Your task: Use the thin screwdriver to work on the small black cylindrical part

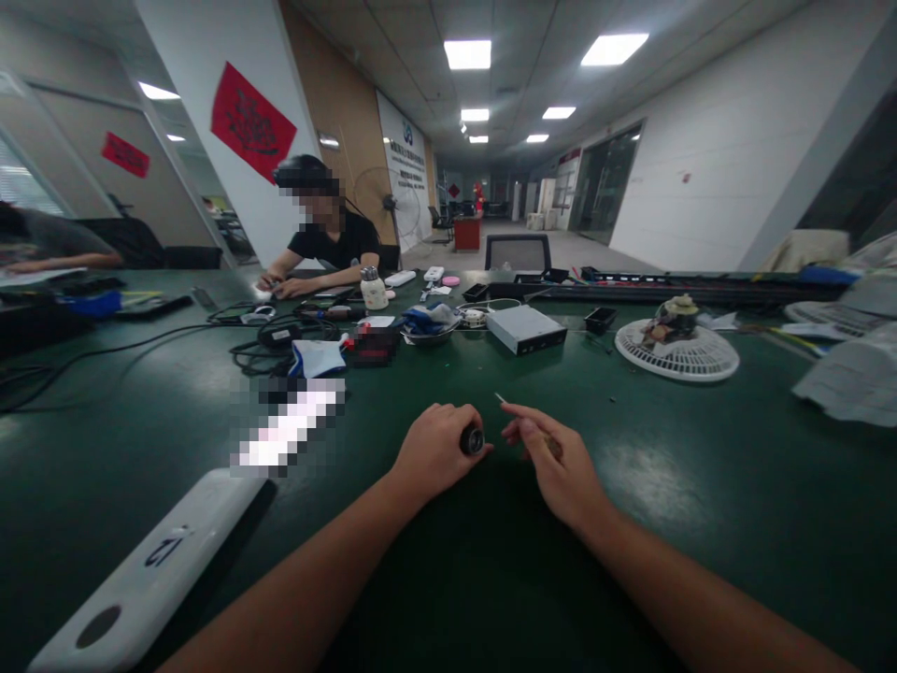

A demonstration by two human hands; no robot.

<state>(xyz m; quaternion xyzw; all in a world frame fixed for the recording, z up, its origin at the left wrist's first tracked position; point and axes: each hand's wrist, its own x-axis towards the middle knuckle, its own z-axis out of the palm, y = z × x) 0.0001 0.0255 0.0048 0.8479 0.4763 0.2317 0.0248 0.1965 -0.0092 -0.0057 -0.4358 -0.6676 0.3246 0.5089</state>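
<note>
Your left hand point(438, 451) clasps a black cylinder point(474, 439); just to its right, your right hand point(564, 472) grips a thin-tipped tool point(500, 398).

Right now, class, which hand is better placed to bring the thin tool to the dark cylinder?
Probably the right hand: it holds the thin tool; the left hand grips the dark cylinder.

A dark green table point(743, 495) is carrying a grey metal box point(527, 329); a small black tray point(600, 320) is sitting just right of the box, a white round grille point(693, 363) is lying farther right, and a white bottle point(374, 293) is standing to the box's left
</note>
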